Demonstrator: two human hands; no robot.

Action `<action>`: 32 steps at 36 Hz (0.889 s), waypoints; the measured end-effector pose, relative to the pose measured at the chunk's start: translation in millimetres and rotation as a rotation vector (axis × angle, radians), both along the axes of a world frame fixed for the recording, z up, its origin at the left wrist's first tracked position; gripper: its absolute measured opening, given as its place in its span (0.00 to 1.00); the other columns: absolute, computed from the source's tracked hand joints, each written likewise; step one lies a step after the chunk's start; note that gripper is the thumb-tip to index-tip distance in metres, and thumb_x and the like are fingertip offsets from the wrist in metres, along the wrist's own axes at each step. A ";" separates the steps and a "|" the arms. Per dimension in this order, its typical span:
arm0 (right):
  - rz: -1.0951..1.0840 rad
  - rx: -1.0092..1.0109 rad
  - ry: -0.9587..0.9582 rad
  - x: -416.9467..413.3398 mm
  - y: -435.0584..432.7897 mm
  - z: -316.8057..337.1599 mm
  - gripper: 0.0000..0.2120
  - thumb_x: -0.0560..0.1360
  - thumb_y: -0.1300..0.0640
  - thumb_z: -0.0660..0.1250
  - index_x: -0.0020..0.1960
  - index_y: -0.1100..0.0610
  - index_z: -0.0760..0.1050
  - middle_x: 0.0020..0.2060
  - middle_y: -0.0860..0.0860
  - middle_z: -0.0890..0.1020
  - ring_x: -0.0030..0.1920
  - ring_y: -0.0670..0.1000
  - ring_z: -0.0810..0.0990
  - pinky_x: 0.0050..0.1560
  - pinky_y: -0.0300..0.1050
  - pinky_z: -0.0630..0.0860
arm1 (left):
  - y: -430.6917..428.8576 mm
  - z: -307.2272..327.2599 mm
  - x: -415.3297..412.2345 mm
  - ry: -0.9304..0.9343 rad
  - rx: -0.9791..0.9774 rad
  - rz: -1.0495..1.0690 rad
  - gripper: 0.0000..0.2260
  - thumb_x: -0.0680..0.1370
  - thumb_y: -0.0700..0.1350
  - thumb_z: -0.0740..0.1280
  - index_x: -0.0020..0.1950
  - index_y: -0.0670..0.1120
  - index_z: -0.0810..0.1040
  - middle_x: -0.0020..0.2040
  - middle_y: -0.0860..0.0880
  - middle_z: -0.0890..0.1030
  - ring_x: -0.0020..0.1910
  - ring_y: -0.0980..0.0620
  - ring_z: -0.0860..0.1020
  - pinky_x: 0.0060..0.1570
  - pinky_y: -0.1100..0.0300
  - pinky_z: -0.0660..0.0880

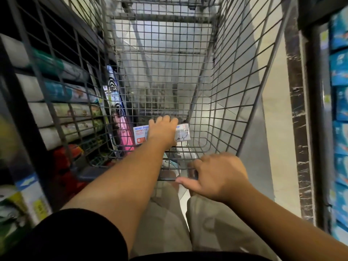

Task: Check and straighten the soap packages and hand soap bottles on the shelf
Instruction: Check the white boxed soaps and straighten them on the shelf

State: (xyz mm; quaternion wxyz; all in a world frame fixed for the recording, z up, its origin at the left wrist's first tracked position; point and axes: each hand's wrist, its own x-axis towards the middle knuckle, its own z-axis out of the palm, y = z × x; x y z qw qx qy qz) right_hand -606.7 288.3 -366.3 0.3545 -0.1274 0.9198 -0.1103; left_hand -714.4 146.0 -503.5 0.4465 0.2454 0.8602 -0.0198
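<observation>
A white soap package [183, 133] with blue print lies at the bottom of a wire shopping cart [226, 102], near its near end. My left hand [163, 129] reaches down into the cart and lies on top of the package, fingers curled over its far edge. My right hand [216, 176] grips the wire of the cart's near end wall, thumb pointing left. No hand soap bottles show in this view.
A dark shelf unit [37, 102] with rolled and packed goods stands tight against the cart's left side. Flat packets [120, 129] lean between cart and shelf. Blue packages [339, 72] fill a shelf at the right. A strip of pale floor [271, 129] runs between.
</observation>
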 end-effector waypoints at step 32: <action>0.394 -0.056 -0.083 -111.6 -56.4 181.7 0.21 0.80 0.40 0.61 0.61 0.56 0.76 0.56 0.58 0.82 0.56 0.59 0.80 0.53 0.53 0.78 | -93.4 308.4 121.6 0.005 0.122 0.719 0.10 0.79 0.50 0.62 0.56 0.46 0.76 0.56 0.43 0.80 0.56 0.41 0.77 0.48 0.53 0.72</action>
